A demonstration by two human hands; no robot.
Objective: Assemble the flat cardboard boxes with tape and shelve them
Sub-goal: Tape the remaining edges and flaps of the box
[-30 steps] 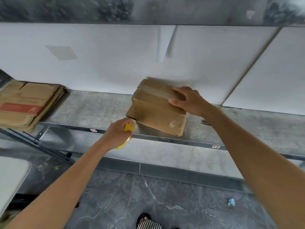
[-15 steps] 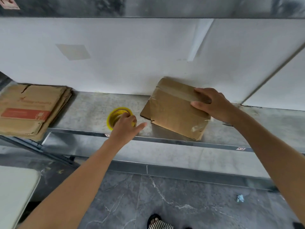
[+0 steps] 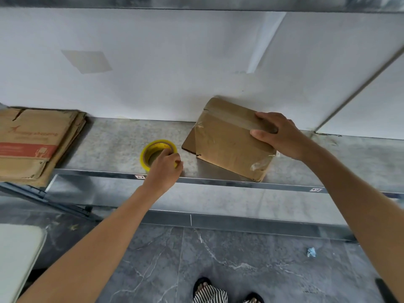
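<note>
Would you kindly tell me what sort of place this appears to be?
Probably a storeroom or packing area: a grey metal shelf holds a stack of flat brown cardboard boxes, a taped brown cardboard box and a yellow roll of tape.

Bright, even, diffuse light fills the frame; the white wall [image 3: 175, 88] across the upper half is nearly washed out, with a paler slanting band [image 3: 265, 42] right of centre; the taped box [image 3: 227, 141] drops a soft shadow onto the shelf [image 3: 113, 145] under its near edge; its clear tape [image 3: 260, 166] glints at the lower corner; wide-angle distortion bows the shelf's front rail [image 3: 218, 182] and tilts the upright [image 3: 360, 84] at far right; the top strip is blurred; print on the flat cardboard [image 3: 32, 136] at left is smeared.
</note>
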